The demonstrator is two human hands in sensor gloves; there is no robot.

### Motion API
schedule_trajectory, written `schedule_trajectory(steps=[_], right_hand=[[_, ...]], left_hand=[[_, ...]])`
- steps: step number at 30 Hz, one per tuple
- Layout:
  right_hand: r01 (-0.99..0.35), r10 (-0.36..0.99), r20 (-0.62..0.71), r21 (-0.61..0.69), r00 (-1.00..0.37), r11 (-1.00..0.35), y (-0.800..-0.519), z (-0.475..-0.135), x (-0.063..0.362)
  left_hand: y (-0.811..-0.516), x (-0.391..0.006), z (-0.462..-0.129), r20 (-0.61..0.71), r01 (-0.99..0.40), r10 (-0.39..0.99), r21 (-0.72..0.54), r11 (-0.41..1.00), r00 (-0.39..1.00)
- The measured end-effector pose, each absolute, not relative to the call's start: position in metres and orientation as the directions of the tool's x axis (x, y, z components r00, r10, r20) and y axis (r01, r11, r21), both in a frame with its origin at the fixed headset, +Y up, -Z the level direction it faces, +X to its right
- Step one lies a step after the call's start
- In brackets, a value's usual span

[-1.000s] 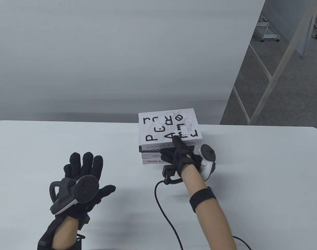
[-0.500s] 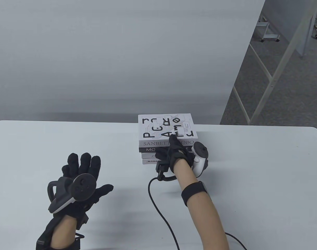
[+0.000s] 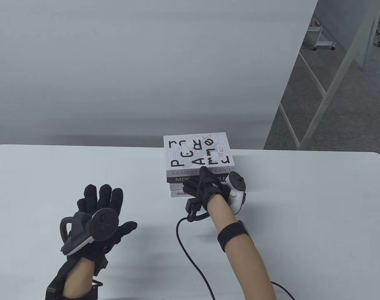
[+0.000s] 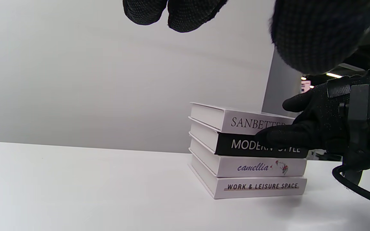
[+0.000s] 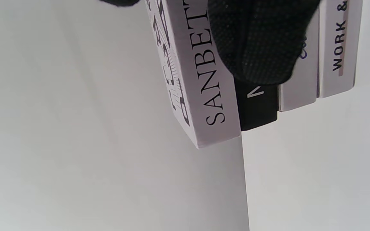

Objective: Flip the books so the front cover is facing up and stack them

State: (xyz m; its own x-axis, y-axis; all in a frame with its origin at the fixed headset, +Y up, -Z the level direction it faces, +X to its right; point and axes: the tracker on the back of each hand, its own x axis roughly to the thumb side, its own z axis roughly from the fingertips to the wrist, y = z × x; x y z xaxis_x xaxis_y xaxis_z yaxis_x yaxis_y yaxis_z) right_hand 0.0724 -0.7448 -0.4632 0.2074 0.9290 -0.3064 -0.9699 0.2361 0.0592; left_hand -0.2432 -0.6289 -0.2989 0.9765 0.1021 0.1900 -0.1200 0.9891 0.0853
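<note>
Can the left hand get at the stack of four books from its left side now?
Probably yes: the left hand hovers open over bare white table, while the right hand covers only the stack of four books' spine side.

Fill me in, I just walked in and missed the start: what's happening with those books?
A person in black sensor gloves is stacking books. Four lie in one pile on the white table; the top white book with bold black lettering sits face up. The right hand rests against the pile's spine side, one finger on the top book's near edge, as if squaring it. The left hand is open, fingers spread, apart from the pile and holding nothing.
</note>
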Motion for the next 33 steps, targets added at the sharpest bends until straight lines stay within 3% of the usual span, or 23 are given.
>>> schedule_trajectory(steps=[6, 11, 17, 22, 27, 33], right_hand=[[-0.93, 0.923, -0.236, 0.136, 0.304, 0.341, -0.744, -0.463, 0.064], [-0.947, 0.954, -0.207, 0.191, 0.219, 0.259, -0.74, -0.453, 0.068], [-0.952, 0.998, -0.061, 0.305, 0.005, 0.023, -0.735, -0.427, 0.091], [-0.933, 0.97, 0.105, 0.271, -0.217, -0.238, -0.734, -0.4, 0.12], [-0.789, 0.799, 0.293, 0.184, -0.525, -0.586, -0.724, -0.371, 0.146], [-0.621, 0.614, 0.387, 0.124, -0.688, -0.774, -0.714, -0.345, 0.168]], left_hand=[[-0.629, -0.24, -0.299, 0.193, -0.113, 0.096, 0.079, 0.99, 0.976], [-0.633, -0.232, -0.3, 0.21, -0.086, 0.07, 0.069, 0.994, 0.975], [-0.642, -0.213, -0.303, 0.253, -0.04, 0.023, 0.064, 0.997, 0.967], [-0.656, -0.197, -0.306, 0.286, -0.012, -0.006, 0.06, 0.998, 0.958], [-0.669, -0.184, -0.309, 0.312, 0.027, -0.042, 0.05, 0.998, 0.949], [-0.672, -0.178, -0.307, 0.308, 0.057, -0.079, 0.082, 0.995, 0.948]])
